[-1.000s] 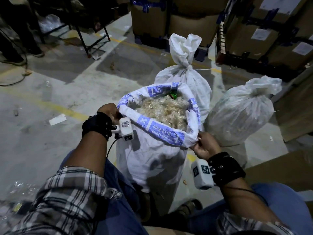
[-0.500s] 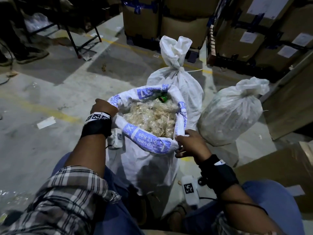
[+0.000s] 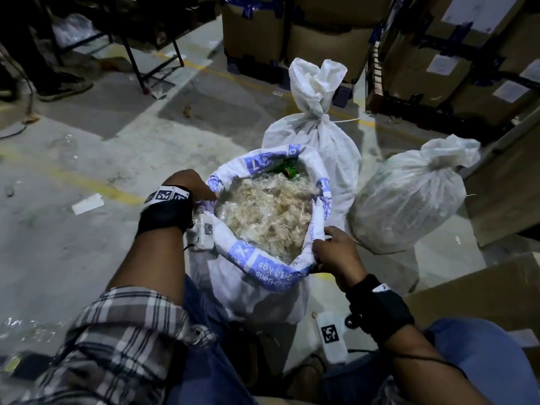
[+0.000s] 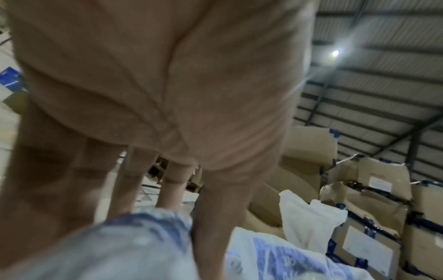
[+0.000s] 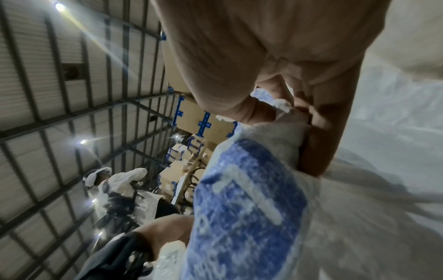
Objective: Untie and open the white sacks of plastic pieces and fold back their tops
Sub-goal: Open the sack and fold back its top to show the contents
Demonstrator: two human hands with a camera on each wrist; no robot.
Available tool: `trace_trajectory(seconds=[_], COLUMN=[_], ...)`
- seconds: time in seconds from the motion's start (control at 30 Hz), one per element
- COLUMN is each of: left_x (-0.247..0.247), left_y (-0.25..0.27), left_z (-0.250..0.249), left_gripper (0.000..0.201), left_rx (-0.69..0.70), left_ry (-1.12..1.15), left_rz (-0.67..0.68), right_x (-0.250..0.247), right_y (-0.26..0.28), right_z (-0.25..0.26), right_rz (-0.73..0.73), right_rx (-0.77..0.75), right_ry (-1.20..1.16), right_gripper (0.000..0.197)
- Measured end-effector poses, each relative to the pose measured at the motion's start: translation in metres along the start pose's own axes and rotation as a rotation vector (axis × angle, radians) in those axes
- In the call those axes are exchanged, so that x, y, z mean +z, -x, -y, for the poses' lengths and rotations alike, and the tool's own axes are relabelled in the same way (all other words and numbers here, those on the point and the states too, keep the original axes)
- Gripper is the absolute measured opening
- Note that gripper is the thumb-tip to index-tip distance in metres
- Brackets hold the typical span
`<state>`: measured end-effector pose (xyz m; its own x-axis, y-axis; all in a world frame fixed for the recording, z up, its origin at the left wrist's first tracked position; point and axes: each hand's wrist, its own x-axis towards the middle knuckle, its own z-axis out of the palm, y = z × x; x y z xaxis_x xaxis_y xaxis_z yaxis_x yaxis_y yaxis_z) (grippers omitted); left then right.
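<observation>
1. Change: a second ago the right hand (image 3: 336,252) held the near right corner of the open sack's (image 3: 251,290) rolled rim low and outside; it now sits higher on the right rim, thumb over the edge. The left hand (image 3: 187,185) has moved from outside the left rim onto its top.
2. Meaning: the mouth is already untied and cuffed; the hands appear to be working round the rim to deepen or even the fold.
3. Hand state: each hand pinches the blue-printed rim; the right wrist view shows fingers (image 5: 321,132) curled round the rolled cloth.
4. Appearance and place: the open sack stands on the floor (image 3: 87,159) between the person's knees, showing pale plastic pieces (image 3: 268,214). Two tied sacks, one behind (image 3: 315,133) and one at right (image 3: 409,197), remain unopened.
</observation>
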<state>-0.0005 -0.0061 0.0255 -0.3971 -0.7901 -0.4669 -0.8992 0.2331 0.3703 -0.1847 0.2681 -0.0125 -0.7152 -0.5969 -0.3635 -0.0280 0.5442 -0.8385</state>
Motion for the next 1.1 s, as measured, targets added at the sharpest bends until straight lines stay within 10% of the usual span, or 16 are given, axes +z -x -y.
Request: trace_trajectory(seconds=[0.27, 0.53, 0.93, 1.1], left_x=[-0.017, -0.036, -0.046, -0.036], left_y=[0.012, 0.014, -0.02, -0.045], left_z=[0.025, 0.073, 0.094, 0.102], left_gripper=[0.018, 0.035, 0.028, 0.036], left_rx=[-0.092, -0.243, -0.073, -0.033], left_ry=[0.096, 0.541, 1.34, 1.661], left_rz=[-0.211, -0.41, -1.001, -0.953], right_x=[0.036, 0.089, 0.185, 0.217], right_y=[-0.008, -0.081, -0.155, -0.187], right_z=[0.045, 0.094, 0.198, 0.203], right_rz=[0.102, 0.044, -0.029, -0.062], right_rx=[-0.188, -0.29, -0.512, -0.468], right_ry=[0.126, -0.004, -0.417, -0.536], right_gripper=[0.026, 0.031, 0.035, 0.039])
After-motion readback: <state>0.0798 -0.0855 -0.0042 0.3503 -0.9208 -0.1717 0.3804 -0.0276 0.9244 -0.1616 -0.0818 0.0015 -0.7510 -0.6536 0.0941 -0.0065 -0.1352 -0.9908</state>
